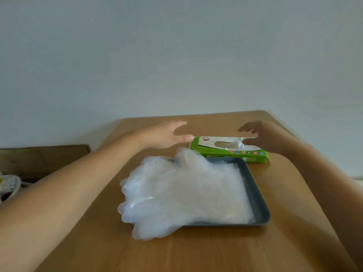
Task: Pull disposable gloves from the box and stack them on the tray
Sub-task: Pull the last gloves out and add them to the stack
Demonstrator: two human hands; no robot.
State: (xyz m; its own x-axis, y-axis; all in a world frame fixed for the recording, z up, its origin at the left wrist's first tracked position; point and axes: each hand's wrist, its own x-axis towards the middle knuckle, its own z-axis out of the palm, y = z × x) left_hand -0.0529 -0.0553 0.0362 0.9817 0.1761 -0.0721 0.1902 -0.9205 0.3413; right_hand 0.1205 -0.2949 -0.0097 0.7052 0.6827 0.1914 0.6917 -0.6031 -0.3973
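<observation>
On the tray (258, 203), the stack of clear gloves (182, 193) lies deep and loose. Its finger ends spill over the tray's left edge onto the table (196, 252). Just beyond the tray's far rim sits the green box (225, 153), lying flat, with the next glove (233, 144) poking up through the oval opening.

As I read it, you are about to draw that next glove. To do it well, brace the box first, since it looks light and would likely lift or slide with the film. Pinch only the raised tuft, and pull up and toward you slowly so one glove comes free, not a clump. Lay it with the cuff to the right and the fingers to the left, matching the pile, and set it further onto the tray so the overhang does not grow.

Your left hand (163, 135) is spread flat with straight fingers and holds nothing. Its thumb tip is at the box's left end, but I cannot tell whether it is touching or just beside it. Your right hand (263, 138) is blurred and hovers over the box's right part. Its fingers are loosely apart and its thumb is near the opening, and as far as I can see it grips nothing.
</observation>
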